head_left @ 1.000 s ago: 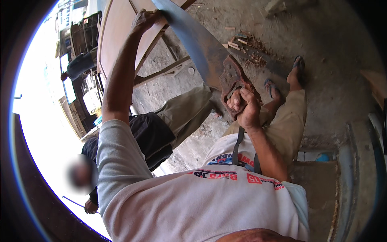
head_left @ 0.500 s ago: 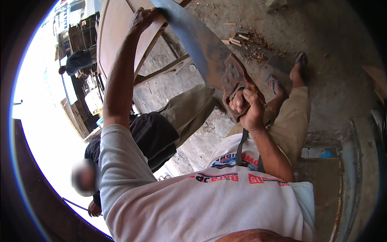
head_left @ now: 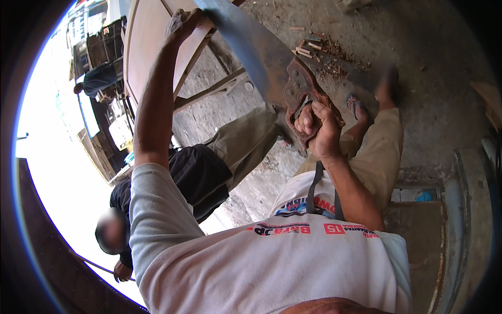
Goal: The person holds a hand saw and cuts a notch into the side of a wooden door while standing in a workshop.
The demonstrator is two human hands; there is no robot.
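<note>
In the head view, the right hand (head_left: 317, 127) is wrapped tight around the reddish-brown handle (head_left: 302, 99) of a hand saw (head_left: 251, 44); the fingers curl through the grip and the thumb lies across them. The saw's wide grey blade runs up and to the left from that hand, out past the top edge of the picture. The left hand (head_left: 183, 23) is stretched well above and to the left of the right one, pressed on the edge of a pale wooden board (head_left: 146, 47), fingers bent over it; how fully it grips the board I cannot tell. The blade passes just to the right of the left hand, near the board's edge. Below the board, between the two arms, wooden legs (head_left: 209, 91) slope down to the concrete floor (head_left: 418, 68). Small wood scraps (head_left: 319, 49) lie on the floor above the right hand. A foot in a sandal (head_left: 358, 104) stands just right of that hand. Another person in a black shirt (head_left: 193, 178) bends below the left arm.
</note>
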